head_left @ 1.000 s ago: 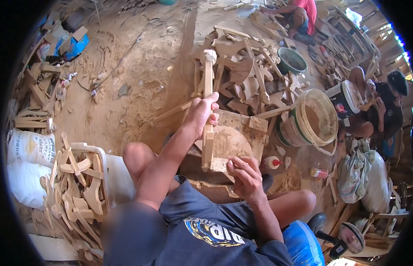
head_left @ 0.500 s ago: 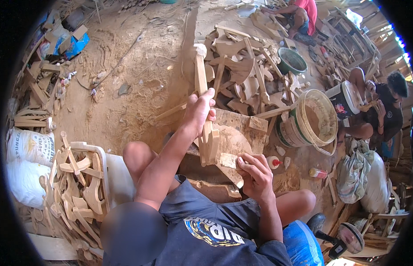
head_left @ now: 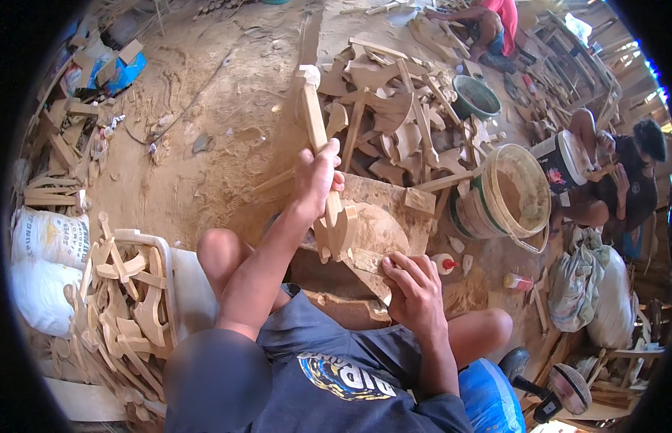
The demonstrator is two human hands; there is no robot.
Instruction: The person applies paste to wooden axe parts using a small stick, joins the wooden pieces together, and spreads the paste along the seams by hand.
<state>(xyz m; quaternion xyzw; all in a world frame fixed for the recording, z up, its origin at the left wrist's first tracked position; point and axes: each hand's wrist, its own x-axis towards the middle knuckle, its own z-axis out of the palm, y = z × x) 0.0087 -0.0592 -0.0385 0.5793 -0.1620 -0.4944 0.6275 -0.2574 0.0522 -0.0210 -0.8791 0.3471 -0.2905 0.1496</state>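
My left hand point(head_left: 316, 173) grips the long shaft of a carved wooden piece point(head_left: 313, 115), which stands tilted to the left, its broad lower end point(head_left: 338, 232) resting on a wooden work block point(head_left: 383, 216). My right hand point(head_left: 415, 285) is closed on a small flat wooden piece point(head_left: 366, 261) pressed against that lower end. I sit on the ground with my knees point(head_left: 219, 252) on either side of the block.
A heap of cut wooden parts point(head_left: 393, 123) lies beyond the block. A large bucket point(head_left: 505, 191) and a green basin point(head_left: 474, 97) stand at right. A white crate point(head_left: 137, 303) of carved pieces sits at left beside sacks point(head_left: 40, 260). Other people point(head_left: 625, 180) work at right.
The carved piece has tipped from nearly upright to leaning left. My right hand has shifted slightly right and lower along its base.
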